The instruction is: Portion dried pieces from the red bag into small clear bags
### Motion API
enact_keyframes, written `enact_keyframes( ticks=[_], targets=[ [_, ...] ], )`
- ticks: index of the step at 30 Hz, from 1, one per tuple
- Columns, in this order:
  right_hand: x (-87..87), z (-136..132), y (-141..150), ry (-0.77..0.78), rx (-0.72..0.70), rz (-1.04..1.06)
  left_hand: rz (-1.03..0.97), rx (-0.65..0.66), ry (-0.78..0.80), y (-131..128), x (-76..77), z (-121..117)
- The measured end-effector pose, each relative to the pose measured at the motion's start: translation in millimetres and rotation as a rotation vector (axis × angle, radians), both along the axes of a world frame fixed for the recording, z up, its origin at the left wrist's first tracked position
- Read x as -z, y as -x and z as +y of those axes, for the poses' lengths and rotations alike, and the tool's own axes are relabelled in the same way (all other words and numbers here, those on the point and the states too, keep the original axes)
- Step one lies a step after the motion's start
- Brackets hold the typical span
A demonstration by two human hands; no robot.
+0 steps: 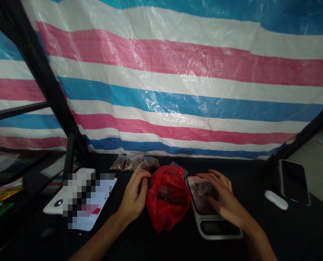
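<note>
Curving beside the left edge of one red plastic bag (168,215), the left hand (134,194) has its grip partly open, a narrow gap between thumb and forefinger; I cannot tell whether it touches. The right hand (222,195) spreads its grip wide over one scale (199,203), thumb and fingers around one small clear bag (203,186) on the platform; contact is unclear. Behind, on the table (175,248), lie apparently three filled pouches (133,163). One white case (276,200) sits rightward.
</note>
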State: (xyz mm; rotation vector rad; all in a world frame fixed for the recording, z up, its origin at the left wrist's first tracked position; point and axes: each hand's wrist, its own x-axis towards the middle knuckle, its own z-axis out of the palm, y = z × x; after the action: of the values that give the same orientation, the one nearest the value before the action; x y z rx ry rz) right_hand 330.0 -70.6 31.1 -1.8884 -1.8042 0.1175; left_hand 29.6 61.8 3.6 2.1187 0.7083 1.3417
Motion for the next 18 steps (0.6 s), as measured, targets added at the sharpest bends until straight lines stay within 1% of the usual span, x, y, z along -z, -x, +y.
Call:
enact_keyframes(
  ticks=[6,10,12,14,16,18],
  targets=[
    [9.0,0.8,-2.6,-0.034,-0.010,0.008,-0.003,0.013,-0.033,-0.4,-4.1,-4.6],
    [11.1,4.7,-2.1,-0.113,0.020,0.039,-0.007,0.021,-0.049,-0.5,-3.7,-5.0],
    [7.5,6.9,7.3,-0.140,-0.034,0.078,-0.009,0.013,-0.042,-0.9,-2.4,-4.0],
    [3.6,8.7,22.5,-0.123,-0.138,0.106,-0.012,-0.002,-0.034,-1.2,-1.6,-3.0],
    [3.0,10.5,38.8,-0.118,-0.211,0.065,-0.017,-0.012,-0.032,-1.1,-1.5,-2.5],
    [6.7,12.5,50.9,-0.114,-0.235,-0.009,-0.023,-0.020,-0.033,-0.5,-2.1,-2.4]
  ],
)
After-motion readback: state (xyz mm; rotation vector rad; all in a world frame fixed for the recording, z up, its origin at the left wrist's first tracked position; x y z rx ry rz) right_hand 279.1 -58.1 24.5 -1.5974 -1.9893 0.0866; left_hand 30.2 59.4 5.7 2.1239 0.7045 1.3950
